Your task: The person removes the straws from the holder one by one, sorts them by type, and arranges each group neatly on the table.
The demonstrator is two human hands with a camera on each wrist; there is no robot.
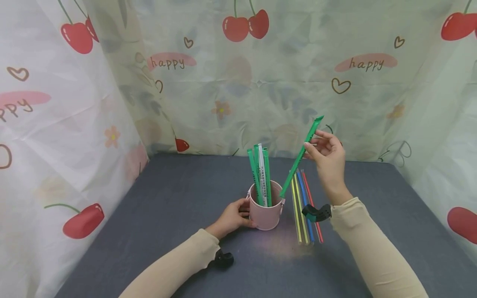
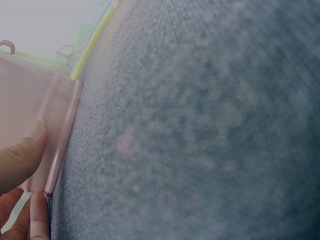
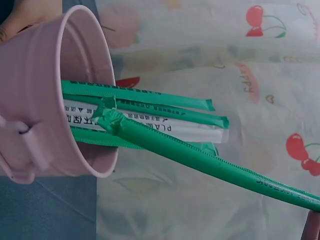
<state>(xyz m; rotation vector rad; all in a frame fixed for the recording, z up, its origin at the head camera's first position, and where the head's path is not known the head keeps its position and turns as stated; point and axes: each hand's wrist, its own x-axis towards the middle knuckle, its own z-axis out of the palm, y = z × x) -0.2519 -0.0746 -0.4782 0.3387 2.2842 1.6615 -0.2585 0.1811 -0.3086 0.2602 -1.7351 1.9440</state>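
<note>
A small pink bucket (image 1: 264, 217) stands upright on the dark table, with several green wrapped straws (image 1: 254, 174) and a white wrapped one (image 1: 262, 178) leaning in it. My left hand (image 1: 234, 217) holds the bucket low on its left side; in the left wrist view the thumb (image 2: 25, 155) lies against the pink wall. Up to the right, my right hand (image 1: 328, 155) pinches another green wrapped straw (image 1: 302, 155) near its upper end. That straw slants down, its lower end right at the bucket's rim. In the right wrist view its crimped tip (image 3: 111, 120) overlaps the bucket's opening.
Right of the bucket lie several clear-wrapped coloured straws: yellow ones (image 1: 298, 207), a blue one (image 1: 306, 207) and a red one (image 1: 313, 207). The dark tabletop (image 1: 186, 194) meets a cherry-printed cloth (image 1: 208, 82) at the back and sides.
</note>
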